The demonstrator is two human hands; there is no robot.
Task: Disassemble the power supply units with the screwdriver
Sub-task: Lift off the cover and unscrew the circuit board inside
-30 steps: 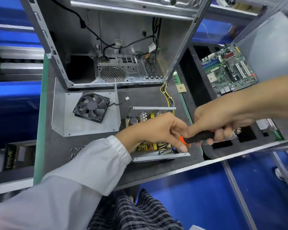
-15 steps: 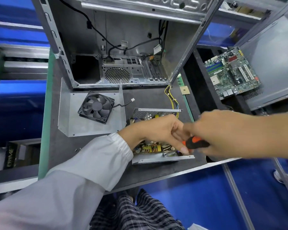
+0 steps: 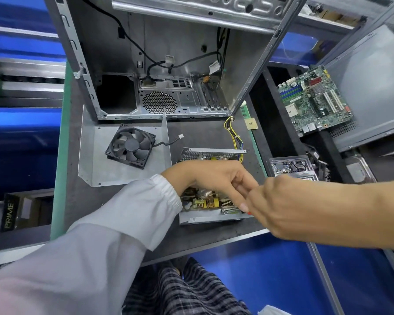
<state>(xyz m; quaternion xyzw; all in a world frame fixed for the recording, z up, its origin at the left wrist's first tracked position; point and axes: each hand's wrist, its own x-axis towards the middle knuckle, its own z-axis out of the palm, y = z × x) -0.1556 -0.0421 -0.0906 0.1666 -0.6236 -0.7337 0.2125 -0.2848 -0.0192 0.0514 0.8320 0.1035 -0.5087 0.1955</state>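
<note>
The open power supply unit (image 3: 203,202) lies on the dark bench, its circuit board with yellow coils exposed and a perforated wall at the back. My left hand (image 3: 214,178) reaches over it, fingers curled down at its right end, where they meet the screwdriver (image 3: 248,212). Only a sliver of the screwdriver's orange collar shows. My right hand (image 3: 293,208) wraps around the handle and hides it. Both hands touch at the unit's front right corner.
A black fan (image 3: 130,148) sits on a bent metal cover (image 3: 93,162) to the left. An empty computer case (image 3: 168,98) stands behind. Yellow wires (image 3: 236,139) trail from the unit. A motherboard (image 3: 314,101) and a clear tray (image 3: 291,167) lie to the right. The bench edge (image 3: 214,245) runs close below the unit.
My right hand has moved left and closer to the unit, now covering the black handle that showed before. My left hand stays over the unit.
</note>
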